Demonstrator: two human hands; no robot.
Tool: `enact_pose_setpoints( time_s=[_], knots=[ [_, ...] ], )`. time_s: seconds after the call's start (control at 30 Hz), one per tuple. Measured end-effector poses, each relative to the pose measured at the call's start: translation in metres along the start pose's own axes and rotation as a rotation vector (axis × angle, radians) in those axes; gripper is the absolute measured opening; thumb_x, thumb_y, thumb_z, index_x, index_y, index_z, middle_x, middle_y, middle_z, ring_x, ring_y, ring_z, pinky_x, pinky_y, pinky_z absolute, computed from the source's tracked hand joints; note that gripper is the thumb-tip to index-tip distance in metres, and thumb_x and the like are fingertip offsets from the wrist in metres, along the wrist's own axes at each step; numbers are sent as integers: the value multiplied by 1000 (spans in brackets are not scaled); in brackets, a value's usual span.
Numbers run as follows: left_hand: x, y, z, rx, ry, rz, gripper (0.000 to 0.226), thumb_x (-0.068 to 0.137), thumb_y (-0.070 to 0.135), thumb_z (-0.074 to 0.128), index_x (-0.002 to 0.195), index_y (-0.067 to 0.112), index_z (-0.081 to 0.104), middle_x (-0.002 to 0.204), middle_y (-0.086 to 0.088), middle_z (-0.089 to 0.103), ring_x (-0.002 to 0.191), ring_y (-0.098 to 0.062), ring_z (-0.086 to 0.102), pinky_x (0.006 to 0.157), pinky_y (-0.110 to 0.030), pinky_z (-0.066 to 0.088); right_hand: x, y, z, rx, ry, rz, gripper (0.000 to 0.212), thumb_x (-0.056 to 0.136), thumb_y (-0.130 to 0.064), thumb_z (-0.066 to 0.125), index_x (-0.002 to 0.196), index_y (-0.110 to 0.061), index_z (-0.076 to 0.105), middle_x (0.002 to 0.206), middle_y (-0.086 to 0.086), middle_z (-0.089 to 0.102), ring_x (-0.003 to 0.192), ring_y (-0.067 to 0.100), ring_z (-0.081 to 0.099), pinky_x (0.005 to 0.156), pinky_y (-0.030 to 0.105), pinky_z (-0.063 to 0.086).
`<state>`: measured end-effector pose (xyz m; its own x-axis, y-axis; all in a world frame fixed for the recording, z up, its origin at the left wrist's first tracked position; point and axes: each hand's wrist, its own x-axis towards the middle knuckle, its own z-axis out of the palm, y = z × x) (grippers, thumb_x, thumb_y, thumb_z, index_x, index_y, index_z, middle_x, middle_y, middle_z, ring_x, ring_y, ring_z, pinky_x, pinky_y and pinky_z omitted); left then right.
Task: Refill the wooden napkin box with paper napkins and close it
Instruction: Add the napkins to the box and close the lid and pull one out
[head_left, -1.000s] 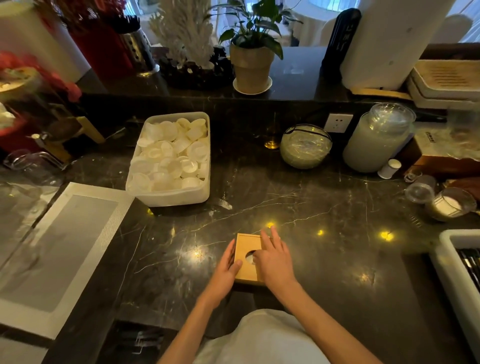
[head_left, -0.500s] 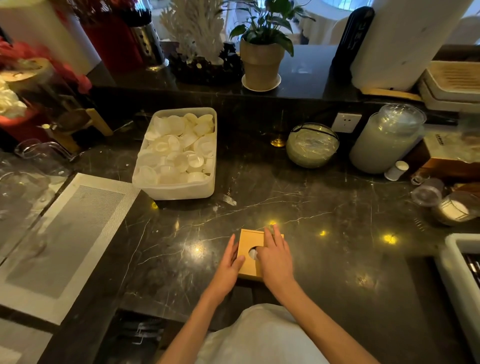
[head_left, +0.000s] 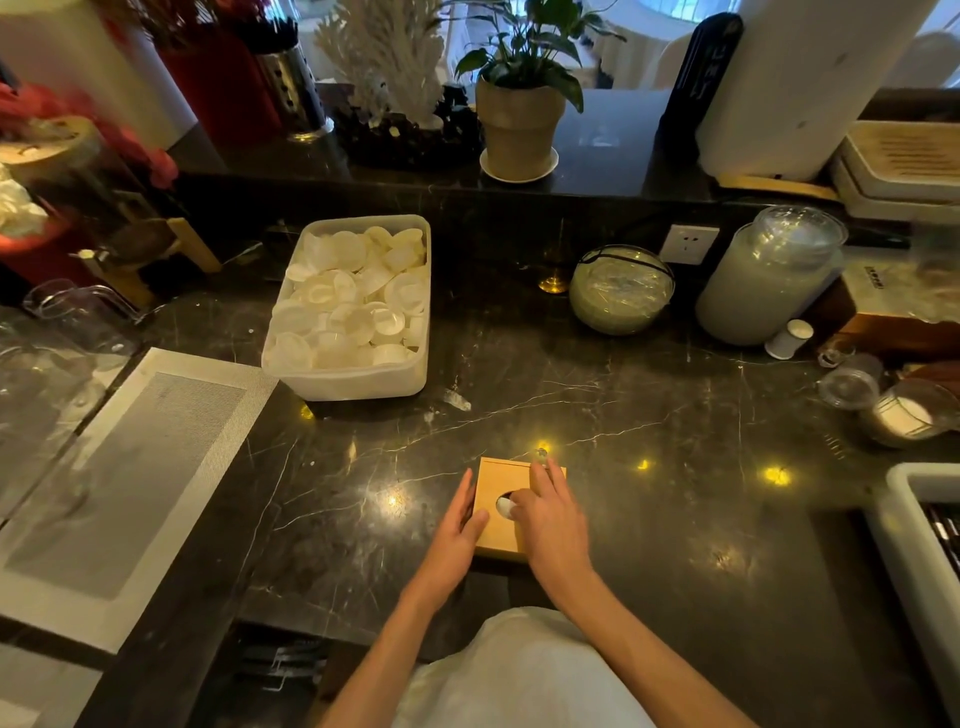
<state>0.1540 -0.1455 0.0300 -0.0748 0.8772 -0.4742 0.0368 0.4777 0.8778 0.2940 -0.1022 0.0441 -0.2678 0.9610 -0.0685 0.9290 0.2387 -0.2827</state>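
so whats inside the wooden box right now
Through the round hole in the lid of the wooden box, something white shows, probably napkins. The lid and the right hand cover the rest, so how full it is cannot be seen.

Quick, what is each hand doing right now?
Left hand: open, flat against the left side of the wooden napkin box.
Right hand: open, resting on the box lid, holding nothing.

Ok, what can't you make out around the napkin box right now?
- Head view: the right side of the wooden box lid, under the right hand.
- The box's left wall, behind the left hand.
- How full it is: only white shows through the hole.
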Motion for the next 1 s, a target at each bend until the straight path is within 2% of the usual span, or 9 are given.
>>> enact_pose_setpoints(
  time_s=[0.1,0.23,0.37,0.43,0.5,0.57,0.67,0.8,1.0],
  knots=[
    [0,-1,0,2,5,10,62,103,20,46,156,35,16,158,8,35,142,-13,37,119,-44,32,0,-1,0,33,29,-30,21,71,-19,87,90,-18,78,121,6,67,131,31,53,94,39,54],
    [-1,0,0,-19,15,23,61,103,17,46,153,40,19,157,7,37,140,-12,41,116,-43,36,2,4,-3,117,30,-72,12,81,-13,77,93,-15,76,119,3,65,123,23,56,97,34,50],
    [-2,4,0,10,17,81,62,102,13,47,150,45,25,150,9,43,133,-11,48,110,-42,44,-4,24,-11,366,37,-55,7,85,-14,76,92,-15,78,125,0,62,120,13,55,91,10,37],
    [-1,6,0,63,18,100,61,101,13,48,147,50,30,151,9,39,132,-12,48,108,-42,46,-8,33,-11,425,61,-85,4,83,-13,77,87,-14,78,121,0,62,116,6,52,86,3,34],
    [2,7,0,180,27,136,59,101,9,47,140,52,38,156,6,30,141,-15,37,116,-42,36,-12,38,-9,477,90,-133,4,82,-12,78,86,-14,77,117,-1,63,117,1,46,91,5,39],
    [7,11,0,306,16,171,53,100,4,46,131,47,50,161,5,20,148,-16,22,121,-38,25,-15,42,-4,536,121,-170,6,83,-12,78,88,-15,77,116,-2,62,123,2,45,97,14,44],
    [13,20,-2,392,-17,169,37,97,11,54,115,43,62,163,8,13,150,-18,12,121,-50,22,-17,46,2,584,141,-186,7,84,-13,77,91,-15,76,118,-3,62,129,5,46,100,17,45],
    [18,29,-6,465,-53,196,17,91,23,63,104,34,65,163,1,15,150,-20,8,120,-52,20,-17,47,7,593,152,-176,9,83,-11,78,92,-16,77,119,-5,61,130,4,45,100,14,45],
    [27,32,-5,371,-31,154,10,86,19,69,90,27,65,159,3,28,151,-17,14,120,-52,21,-14,44,7,581,188,-93,11,84,-11,77,94,-15,77,114,-5,62,121,4,52,96,21,52]
  ],
)
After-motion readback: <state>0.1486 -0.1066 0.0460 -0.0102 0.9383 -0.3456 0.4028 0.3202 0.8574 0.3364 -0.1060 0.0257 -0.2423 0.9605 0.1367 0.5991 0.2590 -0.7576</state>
